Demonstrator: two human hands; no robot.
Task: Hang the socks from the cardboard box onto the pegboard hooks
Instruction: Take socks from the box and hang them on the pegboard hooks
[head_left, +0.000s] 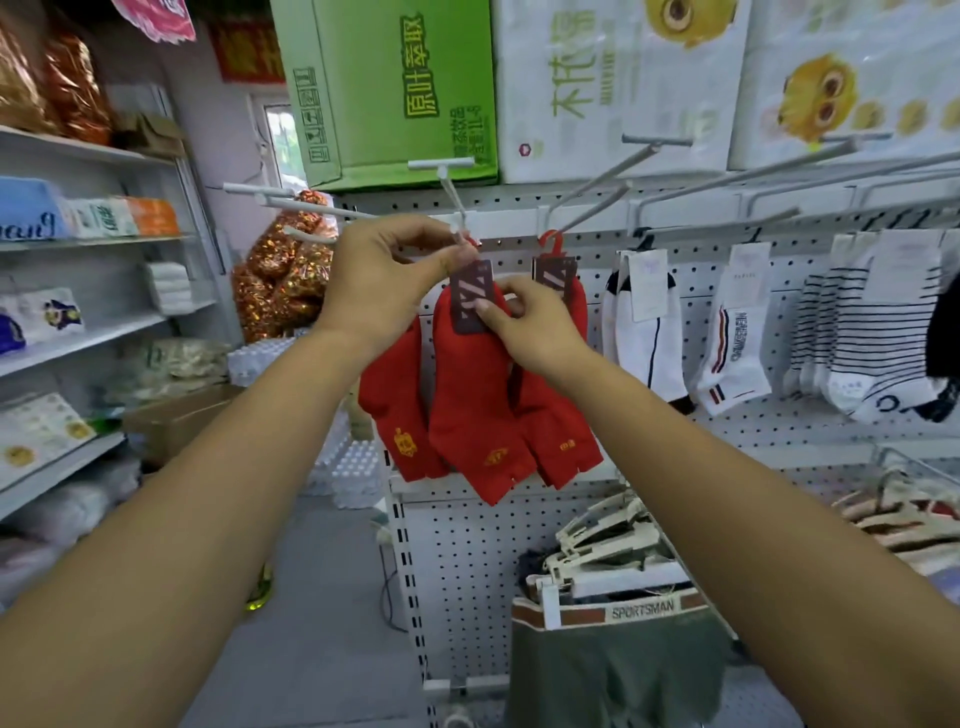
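A pair of red socks (470, 395) with a dark card label (470, 291) hangs in front of the white pegboard (467, 545). My left hand (384, 280) pinches the tip of a white peg hook (449, 200) together with the sock's small red hanger. My right hand (535, 327) pinches the lower edge of the card label. A second red pair (566, 415) hangs from the neighbouring hook by its red hanger (550, 241). Another red sock (395, 415) shows behind my left wrist. The cardboard box is not clearly in view.
White and striped socks (727, 332) hang on hooks to the right. Empty white hooks (623, 171) jut out above. Folded underwear on hangers (613, 613) hangs low on the pegboard. Shelves of packaged goods (78, 332) stand on the left. Cartons (395, 88) sit on top.
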